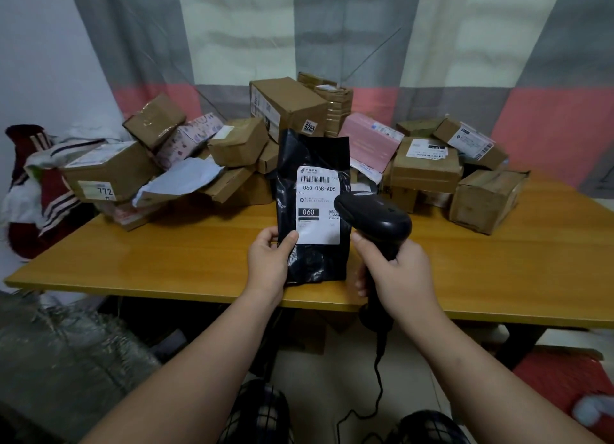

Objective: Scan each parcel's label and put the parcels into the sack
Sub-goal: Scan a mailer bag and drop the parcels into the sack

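My left hand (269,260) grips a black plastic mailer parcel (310,154) by its lower left edge and holds it upright above the table. The parcel's white label (317,206) faces me, with a barcode at its top. My right hand (397,274) holds a black handheld barcode scanner (375,219) by the handle. The scanner's head sits just right of the label and points at it. The scanner's cable (377,387) hangs down between my knees. A grey woven sack (63,357) lies at the lower left, beside the table.
A wooden table (166,260) bears a pile of cardboard boxes (285,106), a pink parcel (370,137) and a white mailer (186,181) along its far side. Clothing (33,177) is heaped at the left end. A striped curtain hangs behind.
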Action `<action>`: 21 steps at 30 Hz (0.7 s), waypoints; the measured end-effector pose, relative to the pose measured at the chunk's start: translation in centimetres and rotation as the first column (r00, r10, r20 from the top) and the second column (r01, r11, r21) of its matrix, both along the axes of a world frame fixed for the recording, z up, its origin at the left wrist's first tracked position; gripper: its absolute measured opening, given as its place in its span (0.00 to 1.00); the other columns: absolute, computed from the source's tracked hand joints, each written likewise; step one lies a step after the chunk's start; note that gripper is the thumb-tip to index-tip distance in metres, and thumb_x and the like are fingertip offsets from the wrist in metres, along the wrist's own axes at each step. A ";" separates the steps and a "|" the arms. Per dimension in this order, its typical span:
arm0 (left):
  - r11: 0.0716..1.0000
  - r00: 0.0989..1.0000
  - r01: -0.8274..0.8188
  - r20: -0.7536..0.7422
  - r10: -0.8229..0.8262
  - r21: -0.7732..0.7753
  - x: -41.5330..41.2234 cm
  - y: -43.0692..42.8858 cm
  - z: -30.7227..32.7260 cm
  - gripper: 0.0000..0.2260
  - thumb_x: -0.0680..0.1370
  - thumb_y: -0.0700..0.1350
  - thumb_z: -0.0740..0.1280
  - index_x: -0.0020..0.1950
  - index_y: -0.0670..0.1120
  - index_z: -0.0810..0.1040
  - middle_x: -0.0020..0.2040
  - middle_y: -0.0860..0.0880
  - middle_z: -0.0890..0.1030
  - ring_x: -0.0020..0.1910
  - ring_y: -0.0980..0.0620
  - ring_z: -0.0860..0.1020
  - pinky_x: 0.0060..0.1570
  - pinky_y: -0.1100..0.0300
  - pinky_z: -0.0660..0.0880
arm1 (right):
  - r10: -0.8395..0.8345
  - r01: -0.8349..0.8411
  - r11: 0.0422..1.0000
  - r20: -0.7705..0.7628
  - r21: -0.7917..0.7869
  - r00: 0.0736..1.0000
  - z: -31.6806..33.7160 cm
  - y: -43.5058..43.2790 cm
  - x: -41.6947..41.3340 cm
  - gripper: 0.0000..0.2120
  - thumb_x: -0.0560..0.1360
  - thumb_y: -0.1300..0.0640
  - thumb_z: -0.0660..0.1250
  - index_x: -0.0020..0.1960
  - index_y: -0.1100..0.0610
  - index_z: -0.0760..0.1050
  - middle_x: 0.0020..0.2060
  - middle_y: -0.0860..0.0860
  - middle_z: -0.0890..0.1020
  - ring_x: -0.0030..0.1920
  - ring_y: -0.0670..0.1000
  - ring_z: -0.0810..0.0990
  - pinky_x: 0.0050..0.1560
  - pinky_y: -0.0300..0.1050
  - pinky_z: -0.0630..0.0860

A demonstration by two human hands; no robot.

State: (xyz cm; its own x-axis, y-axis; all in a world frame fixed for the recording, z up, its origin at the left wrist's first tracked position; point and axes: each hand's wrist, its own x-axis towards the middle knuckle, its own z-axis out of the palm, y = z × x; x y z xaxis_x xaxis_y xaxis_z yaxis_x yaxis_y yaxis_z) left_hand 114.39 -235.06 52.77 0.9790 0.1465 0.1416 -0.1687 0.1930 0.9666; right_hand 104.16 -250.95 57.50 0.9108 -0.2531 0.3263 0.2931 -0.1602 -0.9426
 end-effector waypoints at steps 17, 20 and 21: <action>0.942 0.939 -0.334 0.077 0.336 -0.043 -10.4 12.9 -2.5 0.06 0.76 0.39 0.69 0.46 0.50 0.81 0.44 0.52 0.85 0.43 0.57 0.83 0.40 0.67 0.77 | 0.397 -0.408 0.903 -0.102 -0.135 0.912 -4.9 10.7 0.5 0.09 0.71 0.49 0.73 0.48 0.52 0.79 0.33 0.37 0.81 0.38 0.39 0.80 0.39 0.35 0.72; 0.870 0.870 -0.491 0.077 0.487 0.038 -13.3 17.9 -3.9 0.06 0.75 0.37 0.69 0.46 0.48 0.80 0.38 0.56 0.84 0.38 0.62 0.79 0.39 0.70 0.75 | 0.482 -0.498 0.856 -0.133 -0.140 0.866 -6.1 15.7 0.9 0.07 0.71 0.52 0.74 0.47 0.51 0.79 0.35 0.37 0.82 0.40 0.37 0.80 0.39 0.30 0.72; 0.839 0.842 -0.538 0.081 0.533 0.075 -14.1 19.5 -4.3 0.06 0.76 0.38 0.69 0.46 0.48 0.79 0.38 0.56 0.83 0.38 0.62 0.78 0.39 0.70 0.75 | 0.510 -0.528 0.839 -0.146 -0.132 0.847 -6.4 17.4 1.0 0.07 0.71 0.53 0.74 0.48 0.50 0.79 0.37 0.37 0.83 0.41 0.36 0.80 0.39 0.28 0.72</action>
